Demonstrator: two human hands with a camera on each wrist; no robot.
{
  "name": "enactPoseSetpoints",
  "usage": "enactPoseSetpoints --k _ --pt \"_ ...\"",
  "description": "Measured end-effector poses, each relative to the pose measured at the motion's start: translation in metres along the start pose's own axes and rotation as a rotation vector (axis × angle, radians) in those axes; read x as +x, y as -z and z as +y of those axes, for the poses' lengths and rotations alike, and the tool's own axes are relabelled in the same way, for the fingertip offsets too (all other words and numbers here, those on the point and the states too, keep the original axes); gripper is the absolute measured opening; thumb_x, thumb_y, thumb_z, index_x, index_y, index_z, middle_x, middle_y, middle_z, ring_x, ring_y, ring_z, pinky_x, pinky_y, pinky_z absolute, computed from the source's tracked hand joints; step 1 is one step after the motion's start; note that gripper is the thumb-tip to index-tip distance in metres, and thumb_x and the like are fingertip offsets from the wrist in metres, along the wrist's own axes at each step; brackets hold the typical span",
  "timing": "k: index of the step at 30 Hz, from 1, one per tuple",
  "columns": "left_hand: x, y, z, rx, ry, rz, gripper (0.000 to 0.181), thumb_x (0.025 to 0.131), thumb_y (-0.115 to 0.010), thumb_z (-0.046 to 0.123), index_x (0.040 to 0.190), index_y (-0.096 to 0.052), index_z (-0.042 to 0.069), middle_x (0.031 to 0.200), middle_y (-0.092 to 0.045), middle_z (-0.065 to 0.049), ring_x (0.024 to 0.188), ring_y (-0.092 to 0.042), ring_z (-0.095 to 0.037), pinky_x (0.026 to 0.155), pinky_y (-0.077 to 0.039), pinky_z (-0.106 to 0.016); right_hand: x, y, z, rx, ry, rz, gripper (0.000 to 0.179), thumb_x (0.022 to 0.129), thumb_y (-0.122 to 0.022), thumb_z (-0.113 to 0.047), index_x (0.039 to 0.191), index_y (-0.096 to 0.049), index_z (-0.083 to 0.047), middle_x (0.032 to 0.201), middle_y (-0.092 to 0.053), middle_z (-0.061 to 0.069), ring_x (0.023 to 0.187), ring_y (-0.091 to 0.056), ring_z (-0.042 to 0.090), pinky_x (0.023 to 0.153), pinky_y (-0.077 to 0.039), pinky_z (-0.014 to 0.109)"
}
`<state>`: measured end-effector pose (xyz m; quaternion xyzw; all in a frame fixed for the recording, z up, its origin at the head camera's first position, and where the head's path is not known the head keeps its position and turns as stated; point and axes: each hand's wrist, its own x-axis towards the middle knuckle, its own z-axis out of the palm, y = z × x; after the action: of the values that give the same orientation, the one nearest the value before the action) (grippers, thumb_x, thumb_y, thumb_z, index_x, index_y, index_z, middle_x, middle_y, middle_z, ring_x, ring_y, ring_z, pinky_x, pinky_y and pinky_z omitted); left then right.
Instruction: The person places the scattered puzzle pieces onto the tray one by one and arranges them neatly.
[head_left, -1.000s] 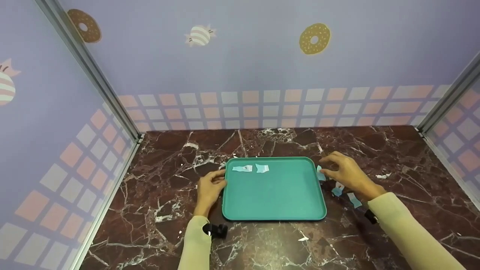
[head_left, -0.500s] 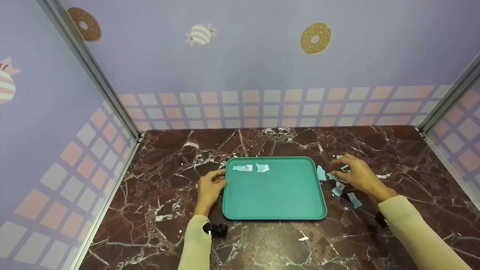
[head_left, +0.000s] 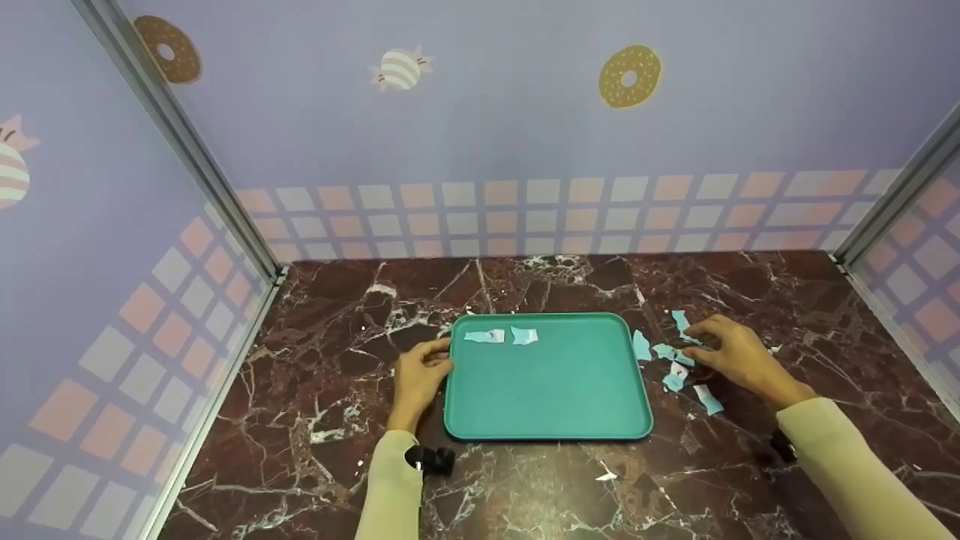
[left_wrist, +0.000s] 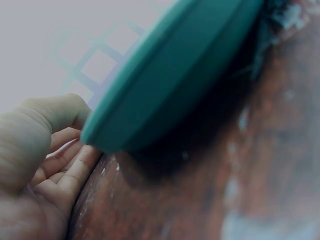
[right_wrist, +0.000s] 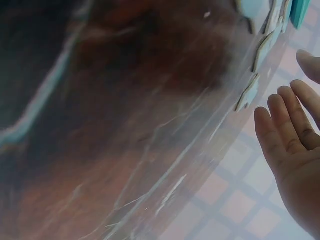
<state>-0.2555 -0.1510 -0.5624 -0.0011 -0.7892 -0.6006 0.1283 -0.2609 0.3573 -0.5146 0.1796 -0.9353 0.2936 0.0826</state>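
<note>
A teal tray (head_left: pixel 551 390) lies on the dark red marbled table. At its left edge my left hand (head_left: pixel 418 379) grips the rim, thumb on top and fingers against the side below, as the left wrist view shows. Flat light-blue jigsaw-like pieces (head_left: pixel 485 337) form a short row at the tray's upper left, with a separate piece (head_left: pixel 525 336) just right of it. Several more pieces (head_left: pixel 676 377) lie loose on the table, right of the tray. Beside them hovers my right hand (head_left: pixel 739 356), fingers nearly straight in the right wrist view, nothing seen held.
One loose piece (head_left: pixel 642 346) lies against the tray's right edge, and another (head_left: pixel 707 400) lies nearest the front. A patterned back wall (head_left: pixel 517 135) and side walls enclose the table. Small white bits (head_left: pixel 607 477) show on the tabletop in front.
My right hand has moved right, away from the tray's right edge, uncovering several loose pieces. My left hand and the pieces on the tray have stayed put.
</note>
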Motion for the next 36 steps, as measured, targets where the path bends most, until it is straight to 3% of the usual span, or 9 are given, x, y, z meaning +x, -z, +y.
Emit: enactPoseSetpoints --k 13,24,36 --pt "-0.0020 0.0009 0.0031 0.025 0.014 -0.015 0.033 0.088 -0.076 -0.004 0.121 -0.079 -0.002 0.111 -0.076 -0.015 0.097 -0.075 -0.028 0.083 -0.062 -0.033 -0.0062 0.0000 0.0082 -0.001 -0.026 -0.091 0.026 0.090 -0.086 -0.009 0.113 -0.077 0.002 0.104 -0.069 0.012 0.093 -0.070 0.034 0.084 -0.057 0.054" --pt "-0.0010 0.0003 0.0038 0.014 0.020 -0.010 0.034 0.087 -0.075 -0.005 0.121 -0.078 -0.004 0.110 -0.075 -0.016 0.096 -0.075 -0.029 0.080 -0.061 -0.029 -0.0024 -0.0025 0.0101 -0.045 0.003 -0.120 0.022 0.089 -0.085 -0.006 0.109 -0.079 0.002 0.098 -0.065 0.007 0.085 -0.066 0.026 0.074 -0.056 0.045" --pt "-0.0012 0.0008 0.0044 0.035 0.036 -0.013 0.033 0.088 -0.076 -0.003 0.121 -0.079 -0.002 0.110 -0.076 -0.014 0.096 -0.075 -0.027 0.083 -0.062 -0.033 -0.0004 -0.0002 0.0076 -0.015 -0.073 -0.151 0.017 0.090 -0.085 -0.009 0.101 -0.075 0.000 0.097 -0.066 0.007 0.087 -0.067 0.027 0.075 -0.056 0.044"
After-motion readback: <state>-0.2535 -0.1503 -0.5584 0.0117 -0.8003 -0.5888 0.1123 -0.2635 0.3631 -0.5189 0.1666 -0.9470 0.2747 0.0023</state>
